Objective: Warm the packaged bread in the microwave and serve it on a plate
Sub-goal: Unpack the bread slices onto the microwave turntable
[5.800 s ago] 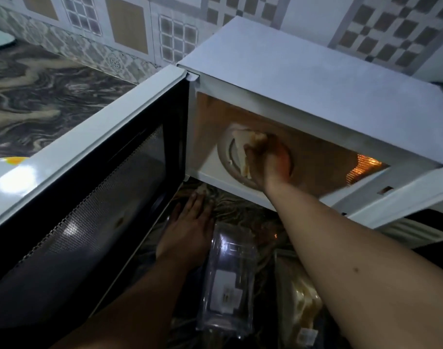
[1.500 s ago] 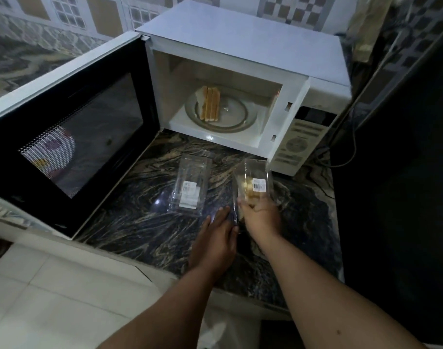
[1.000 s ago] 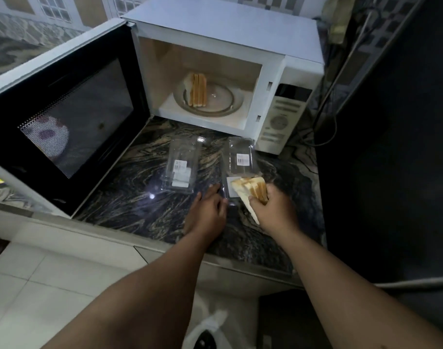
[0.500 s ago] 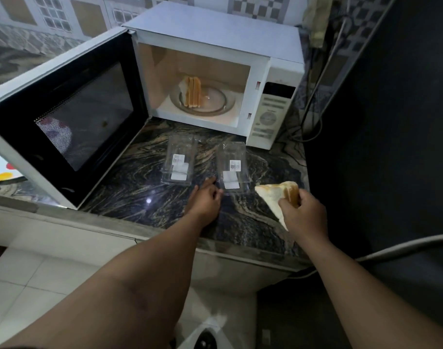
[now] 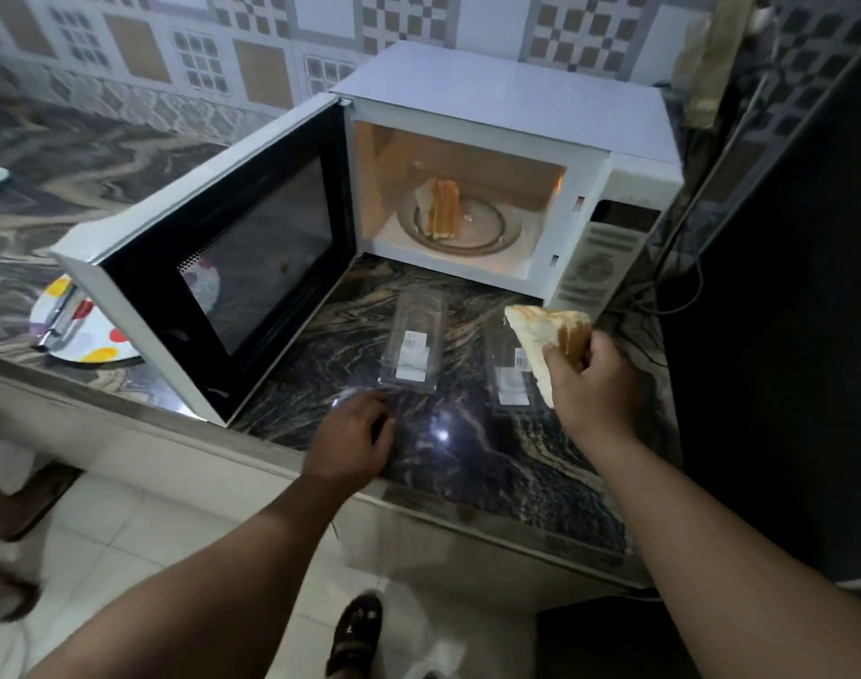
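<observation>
Right hand grips sandwich above counter; left hand rests there; another sandwich upright in open microwave.

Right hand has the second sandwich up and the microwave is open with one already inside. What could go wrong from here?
1. The right hand grips the sandwich by one end, most of it unsupported; it may sag or come apart on the way in.
2. The sandwich on the turntable stands on edge and could topple if bumped.
3. The open door overhangs the plate left of it, so fetching that could be awkward.
</observation>
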